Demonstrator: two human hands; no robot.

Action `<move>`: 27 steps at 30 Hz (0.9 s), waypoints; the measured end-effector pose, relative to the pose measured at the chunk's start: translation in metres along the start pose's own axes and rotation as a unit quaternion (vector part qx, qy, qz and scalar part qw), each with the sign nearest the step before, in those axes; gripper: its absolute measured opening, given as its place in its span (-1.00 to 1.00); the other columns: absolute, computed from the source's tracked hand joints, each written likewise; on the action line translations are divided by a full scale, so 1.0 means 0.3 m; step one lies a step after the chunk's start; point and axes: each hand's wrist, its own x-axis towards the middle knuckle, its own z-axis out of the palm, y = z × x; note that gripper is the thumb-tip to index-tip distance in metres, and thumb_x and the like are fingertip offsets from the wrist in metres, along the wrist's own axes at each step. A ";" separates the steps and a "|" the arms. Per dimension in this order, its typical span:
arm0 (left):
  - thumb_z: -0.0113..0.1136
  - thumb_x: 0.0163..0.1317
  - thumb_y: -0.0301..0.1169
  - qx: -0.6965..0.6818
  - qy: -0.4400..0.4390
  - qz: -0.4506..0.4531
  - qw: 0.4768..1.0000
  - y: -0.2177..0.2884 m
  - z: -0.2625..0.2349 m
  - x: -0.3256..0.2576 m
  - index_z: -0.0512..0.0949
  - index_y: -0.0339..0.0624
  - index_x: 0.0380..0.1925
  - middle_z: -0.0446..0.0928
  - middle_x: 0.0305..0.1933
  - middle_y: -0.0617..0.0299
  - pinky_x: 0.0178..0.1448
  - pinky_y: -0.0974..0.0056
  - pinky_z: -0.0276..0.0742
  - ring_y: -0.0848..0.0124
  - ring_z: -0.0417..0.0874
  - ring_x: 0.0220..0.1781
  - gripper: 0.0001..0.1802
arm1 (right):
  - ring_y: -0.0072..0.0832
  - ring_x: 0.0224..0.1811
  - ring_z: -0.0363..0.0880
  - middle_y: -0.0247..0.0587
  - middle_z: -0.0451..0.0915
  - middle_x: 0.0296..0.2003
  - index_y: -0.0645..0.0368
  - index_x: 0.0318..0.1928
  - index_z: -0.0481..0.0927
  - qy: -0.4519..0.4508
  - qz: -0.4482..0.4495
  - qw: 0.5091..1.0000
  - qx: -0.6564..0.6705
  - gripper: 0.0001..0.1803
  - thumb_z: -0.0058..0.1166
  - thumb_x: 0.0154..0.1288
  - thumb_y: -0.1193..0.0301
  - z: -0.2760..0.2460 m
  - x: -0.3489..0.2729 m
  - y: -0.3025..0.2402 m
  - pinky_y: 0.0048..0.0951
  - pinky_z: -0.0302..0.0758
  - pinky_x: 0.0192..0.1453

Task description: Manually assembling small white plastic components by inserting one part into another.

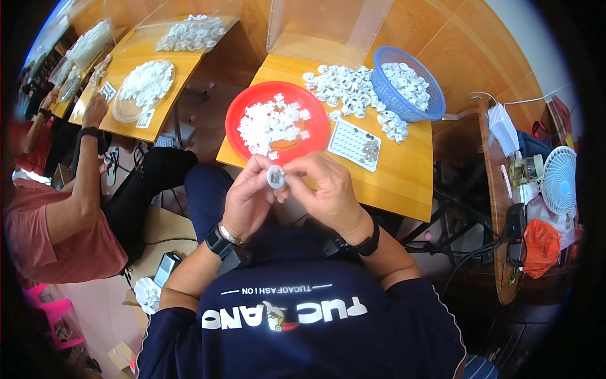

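Observation:
A small round white plastic part [276, 177] with a greyish middle is pinched in my left hand [247, 201], above my lap at the table's near edge. Thumb and fingers of my right hand [328, 191] are drawn together against the part's right side; anything between them is too small to make out. Just beyond my hands, a red round tray [320, 129] bears a heap of small white plastic pieces [268, 124]. To its right lies a white gridded tray [344, 140] with several small metal-looking pieces [369, 149] toward its right end.
A pile of round white parts [346, 87] lies at the table's back, beside a blue basket [380, 74] of similar parts. A clear plastic bin [328, 28] stands behind. On the left, a co-worker [63, 221] sits at another table [165, 112]. At right are a shelf [495, 208] and blue fan [559, 180].

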 end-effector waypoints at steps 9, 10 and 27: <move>0.00 0.39 -0.33 0.072 0.039 -0.001 0.997 -0.007 0.009 -0.006 0.38 -0.18 -0.19 0.50 -0.31 0.19 -0.17 0.37 0.42 0.45 0.51 -0.31 -0.84 | -0.18 -0.35 0.55 -0.14 0.55 -0.43 0.19 -0.24 0.52 -0.042 -0.066 0.990 -0.113 -0.82 0.14 0.11 0.62 -0.002 0.009 -0.014 -0.24 0.49 -0.28; 0.00 0.39 -0.33 0.082 0.050 -0.002 0.995 -0.008 0.011 -0.007 0.38 -0.18 -0.20 0.49 -0.31 0.21 -0.17 0.37 0.41 0.47 0.50 -0.32 -0.84 | -0.19 -0.33 0.53 -0.14 0.54 -0.43 0.19 -0.23 0.51 -0.057 -0.066 0.989 -0.122 -0.81 0.13 0.10 0.62 -0.004 0.008 -0.015 -0.25 0.49 -0.26; -0.01 0.37 -0.33 0.207 0.078 -0.042 0.974 -0.018 -0.005 -0.016 0.39 -0.12 -0.24 0.45 -0.39 0.32 -0.24 0.46 0.34 0.57 0.44 -0.36 -0.88 | -0.19 -0.31 0.51 -0.10 0.52 -0.42 0.22 -0.28 0.47 -0.128 -0.042 0.972 -0.192 -0.84 0.11 0.08 0.55 0.010 -0.013 -0.017 -0.23 0.47 -0.21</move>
